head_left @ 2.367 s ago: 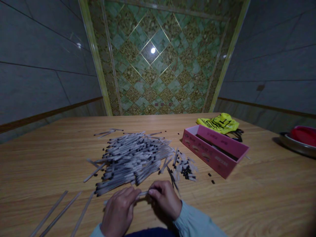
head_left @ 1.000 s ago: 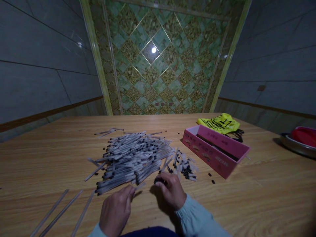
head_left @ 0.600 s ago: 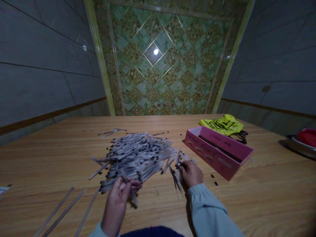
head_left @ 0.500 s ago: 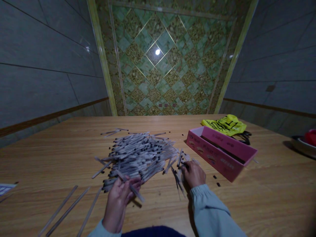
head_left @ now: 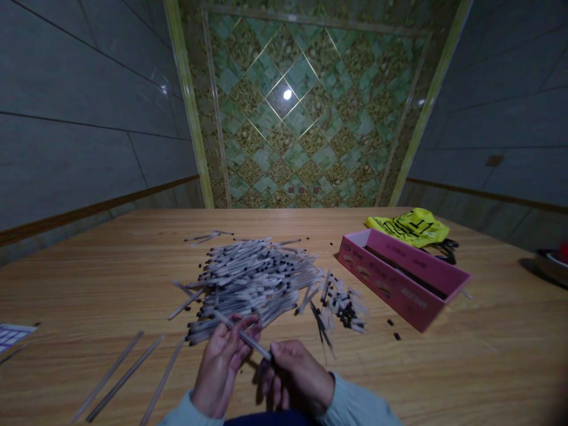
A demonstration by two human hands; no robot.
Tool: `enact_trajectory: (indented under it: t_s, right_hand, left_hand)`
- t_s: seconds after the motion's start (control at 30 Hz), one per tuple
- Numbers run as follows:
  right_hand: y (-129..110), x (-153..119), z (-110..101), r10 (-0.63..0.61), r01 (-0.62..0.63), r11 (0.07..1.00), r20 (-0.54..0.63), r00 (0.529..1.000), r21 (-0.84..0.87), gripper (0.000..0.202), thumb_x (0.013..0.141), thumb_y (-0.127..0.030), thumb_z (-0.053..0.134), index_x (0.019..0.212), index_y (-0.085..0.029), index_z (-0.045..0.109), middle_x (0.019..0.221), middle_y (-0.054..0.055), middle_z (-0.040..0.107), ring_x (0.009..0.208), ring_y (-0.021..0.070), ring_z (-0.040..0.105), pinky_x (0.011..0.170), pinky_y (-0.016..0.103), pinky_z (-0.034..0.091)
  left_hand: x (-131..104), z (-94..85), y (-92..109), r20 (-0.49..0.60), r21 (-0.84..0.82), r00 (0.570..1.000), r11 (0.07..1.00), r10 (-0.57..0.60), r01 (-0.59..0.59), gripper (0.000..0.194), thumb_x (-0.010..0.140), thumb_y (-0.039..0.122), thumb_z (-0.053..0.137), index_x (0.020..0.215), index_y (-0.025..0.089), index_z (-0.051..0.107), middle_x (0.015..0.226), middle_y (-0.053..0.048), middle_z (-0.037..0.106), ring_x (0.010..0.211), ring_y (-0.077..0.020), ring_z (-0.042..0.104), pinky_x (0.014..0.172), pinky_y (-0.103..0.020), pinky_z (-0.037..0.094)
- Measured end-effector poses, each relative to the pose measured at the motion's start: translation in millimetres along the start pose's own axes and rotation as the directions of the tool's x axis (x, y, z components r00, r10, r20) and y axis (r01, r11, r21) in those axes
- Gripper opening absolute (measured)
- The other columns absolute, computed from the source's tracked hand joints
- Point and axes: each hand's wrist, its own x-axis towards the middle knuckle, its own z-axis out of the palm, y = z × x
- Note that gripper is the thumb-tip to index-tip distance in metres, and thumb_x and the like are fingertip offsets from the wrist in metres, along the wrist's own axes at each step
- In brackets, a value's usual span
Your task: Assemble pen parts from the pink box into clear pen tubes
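My left hand (head_left: 226,358) grips a slim greyish pen-like tube (head_left: 248,340) slantwise, between the thumb and fingers. At the tube's near end, my right hand (head_left: 297,373) pinches with thumb and forefinger; any small part between those fingertips is hidden. Just beyond the hands lies a large heap of similar slim tubes (head_left: 252,272), many with dark ends. To its right is a small pile of short clear and black pieces (head_left: 346,305), with a few thin dark sticks (head_left: 320,325) beside it.
A pink open-topped box (head_left: 390,272) stands on the right, with a yellow printed bag (head_left: 410,228) behind it. Three longer rods (head_left: 126,376) lie at front left, near a gridded card (head_left: 15,336). Two small black bits (head_left: 397,336) lie before the box.
My right hand has left the small pile of pieces and come left and nearer, to the end of the tube. My left hand still holds the tube.
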Motion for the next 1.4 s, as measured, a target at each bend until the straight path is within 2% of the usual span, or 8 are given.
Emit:
enact_trajectory:
  t_s: [0.43, 0.63, 0.77, 0.93, 1.07, 1.13, 1.27, 1.4]
  right_hand:
    - [3, -1, -12, 0.077, -0.088, 0.970, 0.057, 0.995, 0.227, 0.046, 0.064, -0.049, 0.073, 0.066, -0.004, 0.064, 0.050, 0.002, 0.060, 0.028, 0.0021, 0.041, 0.027, 0.014, 0.024]
    - [2, 0, -8, 0.088, -0.062, 0.978, -0.123, 0.988, 0.197, 0.037, 0.051, -0.038, 0.080, 0.056, -0.010, 0.056, 0.042, -0.002, 0.054, 0.027, 0.0017, 0.034, 0.029, 0.015, 0.020]
    - [-1, 0, 0, -0.138, 0.085, 0.982, -0.337, 0.931, -0.167, 0.029, 0.053, -0.030, 0.076, 0.055, -0.015, 0.051, 0.042, -0.005, 0.050, 0.034, 0.0043, 0.036, 0.036, 0.018, 0.021]
    - [-12, -11, 4, -0.635, 0.187, 0.485, -0.197, 0.747, -0.855, 0.014, 0.065, -0.013, 0.060, 0.053, -0.014, 0.054, 0.049, -0.002, 0.049, 0.049, 0.0083, 0.042, 0.048, 0.021, 0.022]
    - [-15, -19, 3, -0.726, 0.284, 0.138, 0.099, 0.681, -0.949, 0.016, 0.076, -0.015, 0.050, 0.061, -0.015, 0.055, 0.058, 0.001, 0.053, 0.055, 0.0103, 0.044, 0.051, 0.024, 0.022]
    - [-13, -18, 3, -0.706, 0.281, 0.270, 0.009, 0.708, -0.921, 0.017, 0.076, -0.020, 0.053, 0.060, -0.015, 0.054, 0.057, 0.001, 0.052, 0.054, 0.0103, 0.045, 0.050, 0.023, 0.023]
    - [-8, -9, 2, -0.300, 0.186, 0.902, -0.257, 0.918, -0.390, 0.030, 0.065, -0.040, 0.066, 0.057, -0.017, 0.048, 0.042, -0.004, 0.046, 0.036, 0.0067, 0.037, 0.039, 0.019, 0.023]
    - [-11, -7, -2, 0.058, -0.062, 0.989, 0.033, 0.998, 0.134, 0.032, 0.060, -0.041, 0.069, 0.057, -0.016, 0.050, 0.039, -0.006, 0.045, 0.026, 0.0028, 0.024, 0.028, 0.017, 0.018]
  left_hand:
    - [3, -10.2, 0, 0.006, 0.158, 1.000, 0.987, 0.000, -0.001, 0.034, 0.061, 0.032, 0.077, 0.084, 0.016, 0.057, 0.071, -0.003, 0.070, 0.082, -0.0212, 0.067, 0.077, -0.030, 0.049]
    - [6, -11.8, 0, 0.013, 0.257, 0.997, 0.963, 0.077, -0.078, 0.031, 0.063, 0.035, 0.075, 0.081, 0.015, 0.059, 0.071, -0.003, 0.070, 0.083, -0.0199, 0.067, 0.081, -0.028, 0.045]
    - [5, -11.1, -1, -0.024, 0.273, 0.995, 0.958, 0.098, -0.088, 0.033, 0.061, 0.035, 0.076, 0.079, 0.014, 0.059, 0.070, -0.004, 0.071, 0.080, -0.0184, 0.066, 0.080, -0.027, 0.046]
    - [2, -5.9, -3, -0.112, 0.205, 0.994, 0.978, 0.001, 0.022, 0.038, 0.057, 0.035, 0.079, 0.082, 0.014, 0.059, 0.075, -0.006, 0.072, 0.075, -0.0186, 0.067, 0.069, -0.028, 0.051]
    - [2, -5.5, -2, -0.135, 0.188, 0.989, 0.979, -0.052, 0.077, 0.035, 0.059, 0.034, 0.078, 0.082, 0.013, 0.060, 0.076, -0.007, 0.072, 0.072, -0.0172, 0.066, 0.065, -0.027, 0.052]
    - [2, -6.4, -1, -0.111, 0.206, 0.991, 0.974, -0.076, 0.097, 0.031, 0.063, 0.034, 0.075, 0.082, 0.013, 0.062, 0.076, -0.007, 0.071, 0.071, -0.0159, 0.066, 0.065, -0.025, 0.051]
    - [0, -4.8, 3, 0.035, 0.158, 0.994, 0.983, -0.105, 0.098, 0.029, 0.069, 0.030, 0.072, 0.091, 0.014, 0.064, 0.090, -0.008, 0.071, 0.085, -0.0162, 0.065, 0.073, -0.023, 0.050]
    - [-2, -1.8, 2, 0.138, 0.013, 0.984, 0.994, -0.109, 0.109, 0.033, 0.064, 0.022, 0.076, 0.095, 0.018, 0.066, 0.095, -0.006, 0.071, 0.092, -0.0171, 0.065, 0.084, -0.026, 0.048]
